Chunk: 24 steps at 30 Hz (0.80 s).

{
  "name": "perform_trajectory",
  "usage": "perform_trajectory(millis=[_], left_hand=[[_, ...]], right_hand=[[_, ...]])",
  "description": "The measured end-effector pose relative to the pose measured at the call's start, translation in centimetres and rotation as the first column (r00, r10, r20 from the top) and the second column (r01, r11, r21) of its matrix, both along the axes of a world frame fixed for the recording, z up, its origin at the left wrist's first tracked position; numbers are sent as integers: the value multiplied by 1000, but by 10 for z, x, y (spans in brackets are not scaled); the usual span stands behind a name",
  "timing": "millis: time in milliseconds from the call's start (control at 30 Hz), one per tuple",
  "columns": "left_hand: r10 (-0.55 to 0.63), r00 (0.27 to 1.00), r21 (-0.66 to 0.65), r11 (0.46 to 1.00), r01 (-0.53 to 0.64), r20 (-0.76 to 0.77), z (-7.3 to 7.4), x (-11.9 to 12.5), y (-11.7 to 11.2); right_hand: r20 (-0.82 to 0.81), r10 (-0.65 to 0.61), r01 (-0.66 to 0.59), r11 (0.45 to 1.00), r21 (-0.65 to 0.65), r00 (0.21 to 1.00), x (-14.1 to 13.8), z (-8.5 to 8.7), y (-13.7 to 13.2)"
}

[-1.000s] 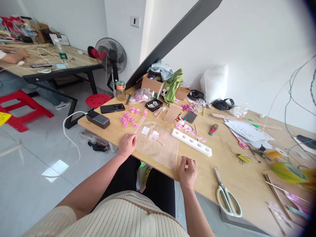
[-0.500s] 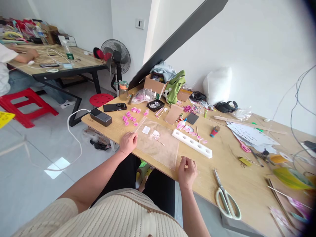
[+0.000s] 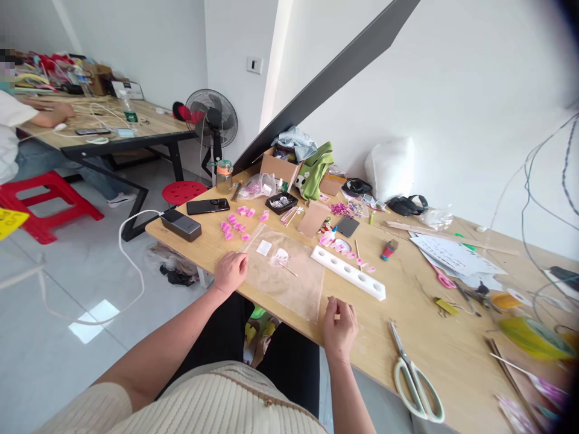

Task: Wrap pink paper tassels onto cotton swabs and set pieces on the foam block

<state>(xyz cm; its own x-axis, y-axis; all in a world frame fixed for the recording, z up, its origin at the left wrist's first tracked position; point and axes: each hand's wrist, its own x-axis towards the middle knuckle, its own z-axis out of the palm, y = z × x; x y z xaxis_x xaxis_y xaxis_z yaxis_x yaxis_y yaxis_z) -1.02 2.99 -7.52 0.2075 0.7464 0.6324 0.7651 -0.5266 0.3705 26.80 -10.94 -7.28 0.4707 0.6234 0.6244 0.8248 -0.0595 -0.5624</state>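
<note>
My left hand [image 3: 230, 271] rests in a loose fist on the table's front edge, beside the left side of a clear plastic sheet [image 3: 289, 298]. My right hand [image 3: 340, 325] is also curled closed at the edge, close to the sheet's lower right corner. No object shows in either hand. On the sheet lie a small white square [image 3: 263, 248], a whitish blob [image 3: 281, 257] and a thin stick [image 3: 289, 270]. A white block with round holes [image 3: 348, 273] lies just right of the sheet. Pink petal-like pieces [image 3: 233, 226] are scattered beyond my left hand.
Scissors [image 3: 414, 380] lie right of my right hand. A power bank [image 3: 181, 225] with a white cable and a phone [image 3: 208, 207] sit at the left. Behind are a black tray [image 3: 281, 202], a glue bottle [image 3: 328, 236] and papers [image 3: 452, 256]. Another person's hand [image 3: 63, 111] is at the far table.
The view has shifted slightly, so the far table and fan sit lower in the picture. Both hands stay closed in the same places at the table's edge.
</note>
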Motion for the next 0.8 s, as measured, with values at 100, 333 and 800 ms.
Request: perform_trajectory(millis=[100,333,800], left_hand=[[2,1000,-1,1000,-2,-3,0,0,0],[-7,1000,6,1000,7,-7,1,0,-1],[-15,1000,23,1000,14,25,1,1,-2]], right_hand=[[-17,-4,4,1000,-7,1000,0,-1,0],[-37,-11,11,1000,-12,999,0,0,0],[-46,12,-13,1000,-25,999,2,-2,0]])
